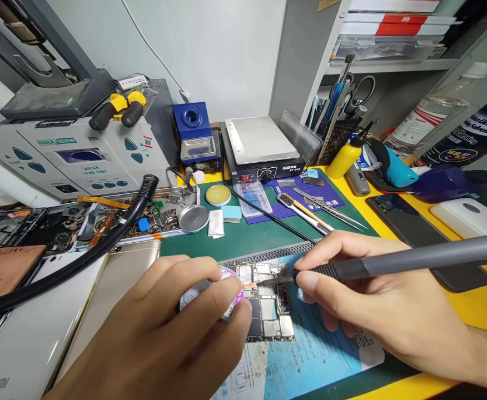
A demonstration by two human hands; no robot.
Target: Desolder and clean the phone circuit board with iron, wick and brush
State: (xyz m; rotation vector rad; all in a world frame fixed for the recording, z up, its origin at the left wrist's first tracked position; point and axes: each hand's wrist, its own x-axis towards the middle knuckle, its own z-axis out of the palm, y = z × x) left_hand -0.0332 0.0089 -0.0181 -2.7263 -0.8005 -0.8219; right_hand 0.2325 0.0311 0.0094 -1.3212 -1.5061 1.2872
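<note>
My left hand (172,311) pinches a small round spool of desoldering braid (233,297) with a pink and white label, mostly hidden behind the fingers. A short copper-coloured end of braid (249,286) reaches from it onto a phone circuit board (271,305). In my right hand (377,294), a grey soldering iron (352,269) is gripped like a pen, its handle running off to the right. The iron's tip (271,281) lies over the upper part of the board, at the braid's end. Under the board is a blue printed sheet (318,344).
A hot-air station (80,150) stands back left, its black hose (118,239) curving forward. At the back is a heating plate (262,144). Tweezers (331,208) and brushes (302,211) lie behind my hands. Phones (418,233) flank both sides, near a solder paste tin (218,195).
</note>
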